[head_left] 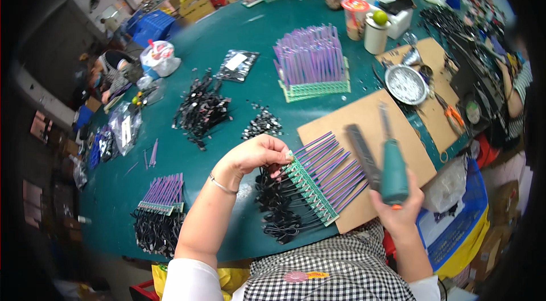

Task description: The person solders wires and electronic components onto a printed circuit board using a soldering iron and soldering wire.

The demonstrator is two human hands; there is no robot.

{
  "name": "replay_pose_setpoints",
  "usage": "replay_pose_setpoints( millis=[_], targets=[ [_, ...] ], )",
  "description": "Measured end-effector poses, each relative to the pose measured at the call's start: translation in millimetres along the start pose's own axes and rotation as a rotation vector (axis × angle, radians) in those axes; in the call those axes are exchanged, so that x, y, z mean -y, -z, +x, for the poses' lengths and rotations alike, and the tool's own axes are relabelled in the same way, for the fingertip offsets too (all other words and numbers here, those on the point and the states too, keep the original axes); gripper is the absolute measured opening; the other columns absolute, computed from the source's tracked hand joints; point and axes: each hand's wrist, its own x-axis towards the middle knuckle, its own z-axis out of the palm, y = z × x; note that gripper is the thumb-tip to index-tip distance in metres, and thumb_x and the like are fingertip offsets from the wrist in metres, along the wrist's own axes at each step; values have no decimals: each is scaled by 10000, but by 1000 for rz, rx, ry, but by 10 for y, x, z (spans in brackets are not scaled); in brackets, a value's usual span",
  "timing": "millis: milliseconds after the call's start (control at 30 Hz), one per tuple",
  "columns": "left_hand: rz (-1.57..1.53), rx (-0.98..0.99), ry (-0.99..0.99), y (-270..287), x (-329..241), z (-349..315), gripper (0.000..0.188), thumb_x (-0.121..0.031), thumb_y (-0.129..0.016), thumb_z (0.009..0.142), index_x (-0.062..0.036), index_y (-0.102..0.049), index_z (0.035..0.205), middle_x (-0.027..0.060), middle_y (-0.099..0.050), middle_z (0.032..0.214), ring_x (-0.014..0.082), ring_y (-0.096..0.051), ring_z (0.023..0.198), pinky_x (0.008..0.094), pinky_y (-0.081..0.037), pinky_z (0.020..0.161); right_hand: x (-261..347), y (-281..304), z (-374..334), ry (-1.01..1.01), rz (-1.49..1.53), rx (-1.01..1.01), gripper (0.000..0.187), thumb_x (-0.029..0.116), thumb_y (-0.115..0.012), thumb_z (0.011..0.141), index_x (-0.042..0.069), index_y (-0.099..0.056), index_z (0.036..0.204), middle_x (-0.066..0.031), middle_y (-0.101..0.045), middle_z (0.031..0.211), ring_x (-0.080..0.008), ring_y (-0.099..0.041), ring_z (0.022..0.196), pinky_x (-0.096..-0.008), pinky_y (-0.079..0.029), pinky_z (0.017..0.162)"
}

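My left hand [264, 153] pinches the upper end of a green circuit board panel [310, 187], which lies slanted across the front edge of a brown board [369, 130]. Purple sticks [335, 170] stick out of the panel's right side. Black cables [278, 210] trail from its left side in a bunch. My right hand [401, 210] grips a green-handled soldering iron [394, 173], its metal shaft pointing away from me and blurred. Beside it a dark flat bar [363, 156] slants up from my fingers; whether it is a separate thing I cannot tell.
Finished-looking panels with cables [159, 216] lie at left. Loose black parts [202, 110] are heaped mid-table, and purple sticks [310, 56] stand in a rack behind. A metal bowl [406, 85], orange-handled pliers [453, 119] and a blue crate [455, 227] are at right. Another person sits far right.
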Motion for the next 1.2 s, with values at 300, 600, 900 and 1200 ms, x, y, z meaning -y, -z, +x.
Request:
replay_pose_setpoints(
  millis=[300,600,900,1200],
  targets=[
    [-574,-229,-427,-577,-344,-622,94,-122,-594,844,-52,-549,886,82,-631,852,184,-647,673,292,-553,623,-1080,731,-371,-333,-43,-227,499,-25,-724,682,-14,-443,1094,-64,-501,941,-132,-490,800,-270,-440,717],
    [-1026,-274,-168,-1567,586,-208,171,-157,-529,903,-21,-519,1005,109,-601,1015,206,-599,948,359,-490,874,-1181,692,-79,-342,46,-298,631,-40,-729,670,-52,-407,1212,-118,-525,1101,-184,-554,951,-289,-487,839],
    [-578,-125,212,-1635,833,-110,372,-334,-458,935,-17,-599,802,87,-656,739,147,-635,645,241,-530,590,-393,351,370,-67,-226,-75,551,1,-737,621,-2,-501,1119,-94,-577,847,-144,-547,731,-274,-450,685],
    [877,-49,-260,-1321,126,-451,258,-292,-598,836,-50,-641,755,102,-604,622,264,-598,566,360,-485,541,-577,612,163,-279,46,-187,286,-16,-660,765,-35,-543,1025,-36,-557,845,-76,-510,749,-209,-420,680]
  ],
)
